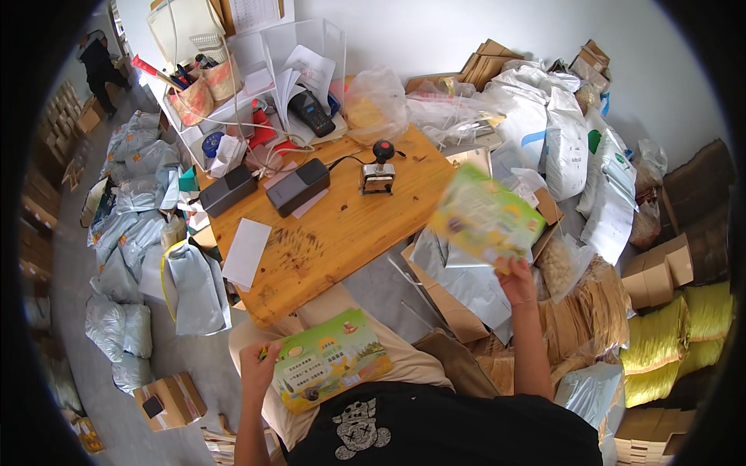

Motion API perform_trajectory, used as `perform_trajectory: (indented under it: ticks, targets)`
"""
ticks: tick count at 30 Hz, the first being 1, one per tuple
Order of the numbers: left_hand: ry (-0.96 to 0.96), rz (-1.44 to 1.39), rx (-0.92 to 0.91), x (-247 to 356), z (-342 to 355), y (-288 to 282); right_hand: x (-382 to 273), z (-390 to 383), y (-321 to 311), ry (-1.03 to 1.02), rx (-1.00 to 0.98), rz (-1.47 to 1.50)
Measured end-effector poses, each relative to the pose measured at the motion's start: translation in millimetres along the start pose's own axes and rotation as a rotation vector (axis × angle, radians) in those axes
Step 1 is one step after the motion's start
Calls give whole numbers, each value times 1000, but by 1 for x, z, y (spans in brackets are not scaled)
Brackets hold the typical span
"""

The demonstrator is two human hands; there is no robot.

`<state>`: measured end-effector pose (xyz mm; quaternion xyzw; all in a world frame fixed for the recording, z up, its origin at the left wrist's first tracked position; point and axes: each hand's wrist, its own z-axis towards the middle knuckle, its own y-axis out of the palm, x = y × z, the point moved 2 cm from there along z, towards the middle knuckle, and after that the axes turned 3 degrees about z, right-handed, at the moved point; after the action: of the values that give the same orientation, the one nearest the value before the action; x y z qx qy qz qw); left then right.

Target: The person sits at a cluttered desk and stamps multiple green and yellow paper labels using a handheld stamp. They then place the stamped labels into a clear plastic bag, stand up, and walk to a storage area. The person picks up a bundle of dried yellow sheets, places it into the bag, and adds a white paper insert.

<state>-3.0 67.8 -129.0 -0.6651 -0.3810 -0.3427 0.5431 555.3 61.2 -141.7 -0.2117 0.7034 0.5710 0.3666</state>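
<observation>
Wooden table [365, 229] ahead; our left hand [258, 368] grips green packet [330, 361] at lap [412, 359], our right hand [517, 281] pinches second packet [486, 216], blurred; both in hand, neither set down yet.

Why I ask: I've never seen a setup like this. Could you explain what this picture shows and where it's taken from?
There's no robot here. A person wears a fisheye camera on the head, facing down, so straight edges look bent. Those are the person's bare hands: the left hand grips a flat green printed piece, and the right hand holds up a similar piece, slightly blurred. On the wooden table are a stamp-like tool, two dark boxy objects and a white slip, among other things.
</observation>
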Motion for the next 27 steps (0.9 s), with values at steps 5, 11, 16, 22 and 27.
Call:
perform_trajectory:
  ticks: [5,11,16,22,27]
  targets:
    - [-21,32,171,-33,-15,-11,-10,2,-58,-222,180,321]
    - [-33,264,231,-18,-13,-10,26,29,-141,-182,446,435]
    - [60,225,323,-15,-11,-8,75,53,-176,-62,698,473]
    - [71,315,332,-12,-21,-10,115,61,-197,20,645,450]
    - [137,366,377,-15,-20,-7,146,38,-208,215,1200,127]
